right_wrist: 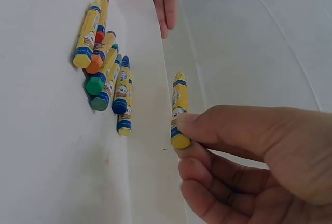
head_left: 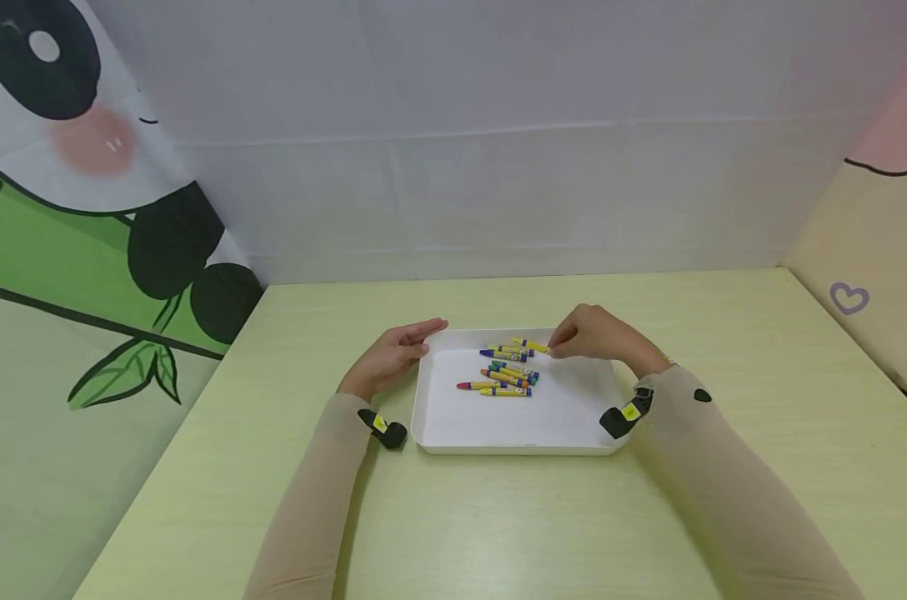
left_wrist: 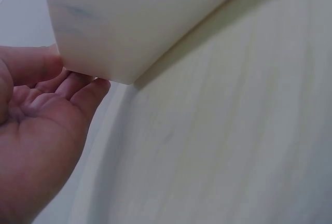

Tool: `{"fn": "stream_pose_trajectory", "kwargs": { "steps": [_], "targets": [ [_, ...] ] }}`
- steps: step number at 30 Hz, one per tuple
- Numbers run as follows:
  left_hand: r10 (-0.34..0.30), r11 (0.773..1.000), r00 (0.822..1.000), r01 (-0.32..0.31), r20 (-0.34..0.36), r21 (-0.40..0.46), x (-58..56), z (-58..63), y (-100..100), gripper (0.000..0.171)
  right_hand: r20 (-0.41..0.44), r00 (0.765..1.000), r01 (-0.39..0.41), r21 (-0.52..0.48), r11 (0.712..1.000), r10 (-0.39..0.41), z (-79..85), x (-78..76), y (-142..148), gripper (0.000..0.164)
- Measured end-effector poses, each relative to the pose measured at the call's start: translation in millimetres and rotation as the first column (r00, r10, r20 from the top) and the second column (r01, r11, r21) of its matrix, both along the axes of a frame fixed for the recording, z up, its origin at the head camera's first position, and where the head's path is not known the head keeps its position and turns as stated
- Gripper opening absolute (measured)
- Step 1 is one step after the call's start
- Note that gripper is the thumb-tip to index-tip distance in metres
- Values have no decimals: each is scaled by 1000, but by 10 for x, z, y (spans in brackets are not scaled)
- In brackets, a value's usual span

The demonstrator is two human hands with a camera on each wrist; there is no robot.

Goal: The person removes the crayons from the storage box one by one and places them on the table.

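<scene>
The right hand (head_left: 599,337) pinches one yellow crayon (right_wrist: 179,112) near the far rim of one white tray (head_left: 453,425); the left hand (head_left: 389,357) grips its far left corner. Inside lie seven other crayons (head_left: 504,377): two yellow, two green, one red, one orange, one blue.

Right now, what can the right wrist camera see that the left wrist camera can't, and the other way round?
Only the right wrist view: the right hand pinching a yellow crayon, and a group of wrapped crayons.
Only the left wrist view: a faint bluish smudge on the outside of the white tray.
Both: part of that tray, and the left hand at its edge.
</scene>
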State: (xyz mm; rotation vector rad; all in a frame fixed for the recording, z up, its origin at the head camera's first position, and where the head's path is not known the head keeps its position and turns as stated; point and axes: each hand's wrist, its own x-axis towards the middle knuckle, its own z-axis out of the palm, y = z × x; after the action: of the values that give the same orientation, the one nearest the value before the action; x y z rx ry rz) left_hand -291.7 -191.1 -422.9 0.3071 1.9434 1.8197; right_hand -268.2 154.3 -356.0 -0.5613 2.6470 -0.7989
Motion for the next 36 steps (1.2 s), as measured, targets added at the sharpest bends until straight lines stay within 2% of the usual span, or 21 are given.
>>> {"fn": "stream_pose_trajectory", "kwargs": {
  "steps": [6, 18, 25, 36],
  "targets": [
    [4, 1000, 1000, -4, 4, -2, 4, 4, 6, 53, -3, 998, 64, -7, 998, -64, 41, 69, 147, 22],
    [4, 1000, 1000, -4, 6, 6, 3, 11, 14, 53, -45, 984, 169, -82, 982, -173, -29, 226, 592, 29],
    [7, 1000, 1000, -7, -1, 17, 16, 19, 23, 52, -59, 959, 275, -52, 960, -277, -96, 314, 908, 34],
    [6, 1000, 1000, -5, -5, 15, 5, -2, 11, 52, -95, 939, 331, -24, 943, -331, -251, 423, 1247, 39]
  ]
}}
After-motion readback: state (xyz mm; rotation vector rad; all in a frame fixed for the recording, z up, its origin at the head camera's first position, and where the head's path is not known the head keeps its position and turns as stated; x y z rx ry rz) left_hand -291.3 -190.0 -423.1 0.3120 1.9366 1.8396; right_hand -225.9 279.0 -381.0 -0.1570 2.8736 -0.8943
